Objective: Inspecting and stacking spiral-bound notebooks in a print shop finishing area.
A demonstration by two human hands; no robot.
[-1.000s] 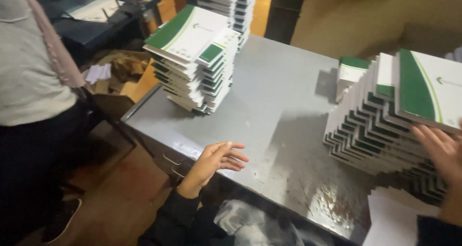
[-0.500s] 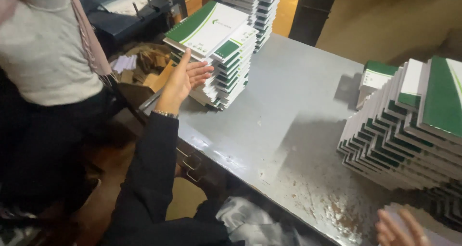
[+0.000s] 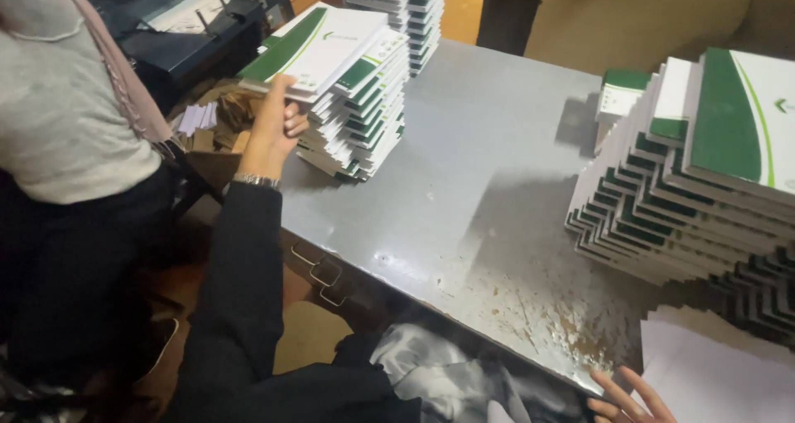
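While left hand (image 3: pixel 277 125) grips glossy booklets (image 3: pixel 335 46) (flat, rectangular) — right hand (image 3: pixel 625 398) spreads.

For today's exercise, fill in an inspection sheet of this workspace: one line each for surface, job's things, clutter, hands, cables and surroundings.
Surface: grey metal table, scuffed and speckled near its front edge.
Job's things: left stack of green-and-white booklets, fanned unevenly; right stack, taller in view and fanned too; white sheets at bottom right.
Clutter: crumpled plastic below the table's front edge.
Hands: left hand grips the left stack's side, thumb up by the top booklet; right hand open, only the fingers in view, beside the white sheets.
Cables: nothing seen.
Surroundings: a person in a grey top stands at left; dark machine behind; further stack at the far edge.
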